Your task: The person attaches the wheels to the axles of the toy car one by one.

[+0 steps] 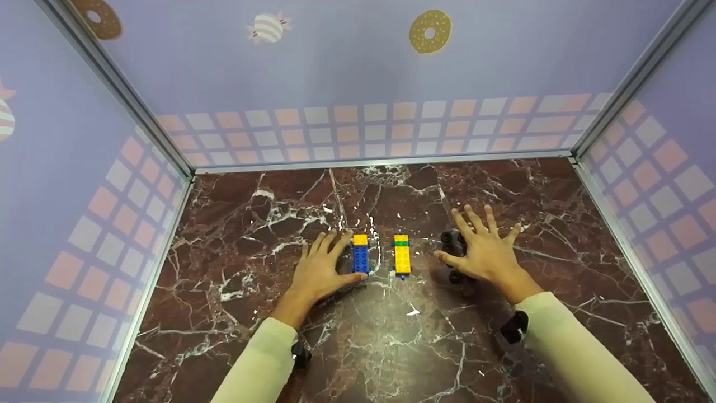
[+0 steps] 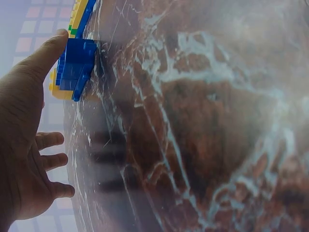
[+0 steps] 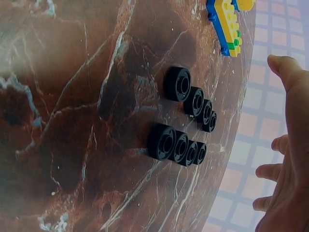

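My left hand (image 1: 321, 273) is spread beside a blue toy-brick piece (image 1: 361, 260) with an orange-yellow brick at its far end. In the head view its thumb tip overlaps the near end of that piece. The left wrist view shows the thumb close by the blue bricks (image 2: 77, 63), fingers apart. To the right lies a yellow toy-brick piece (image 1: 402, 260) with a green band; the right wrist view reveals its blue base (image 3: 219, 26). Over the black toy wheels (image 1: 456, 276) hovers my right hand (image 1: 485, 254), fingers fanned out. Two rows of wheels (image 3: 177, 83) stand on the table below it.
A dark red marbled tabletop (image 1: 391, 347) with white veins lies under everything. Lilac panels with pink and white squares (image 1: 375, 131) enclose it at the back, left and right. Metal strips (image 1: 380, 162) run along the table's edges.
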`<state>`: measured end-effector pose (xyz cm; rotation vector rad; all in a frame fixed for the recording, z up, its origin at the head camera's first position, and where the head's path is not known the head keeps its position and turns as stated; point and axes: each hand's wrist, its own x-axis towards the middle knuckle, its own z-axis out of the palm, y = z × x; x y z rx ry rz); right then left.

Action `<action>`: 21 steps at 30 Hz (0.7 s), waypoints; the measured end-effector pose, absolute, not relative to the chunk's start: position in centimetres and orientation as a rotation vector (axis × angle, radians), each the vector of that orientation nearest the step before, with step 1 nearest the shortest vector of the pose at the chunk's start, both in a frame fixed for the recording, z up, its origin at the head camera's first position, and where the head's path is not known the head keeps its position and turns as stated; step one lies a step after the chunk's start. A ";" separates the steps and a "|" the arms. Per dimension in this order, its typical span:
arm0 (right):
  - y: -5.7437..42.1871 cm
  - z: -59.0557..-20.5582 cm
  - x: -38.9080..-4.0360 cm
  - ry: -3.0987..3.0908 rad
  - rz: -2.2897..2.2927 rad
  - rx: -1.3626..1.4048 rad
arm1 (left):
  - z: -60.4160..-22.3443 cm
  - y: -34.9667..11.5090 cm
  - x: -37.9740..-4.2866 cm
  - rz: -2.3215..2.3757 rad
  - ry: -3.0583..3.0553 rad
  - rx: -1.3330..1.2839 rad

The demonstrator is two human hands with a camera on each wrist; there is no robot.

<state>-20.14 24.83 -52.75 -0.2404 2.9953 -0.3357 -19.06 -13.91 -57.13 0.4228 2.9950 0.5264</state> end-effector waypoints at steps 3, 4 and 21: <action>24.6 -52.8 -20.1 3.001 -0.338 -0.251 | -57.2 -13.7 -19.1 0.547 2.994 0.428; 24.5 -52.9 -20.1 3.001 -0.340 -0.254 | -57.3 -13.7 -19.1 0.552 2.991 0.429; 23.3 -53.3 -19.8 3.012 -0.340 -0.292 | -57.8 -12.4 -19.1 0.605 2.966 0.466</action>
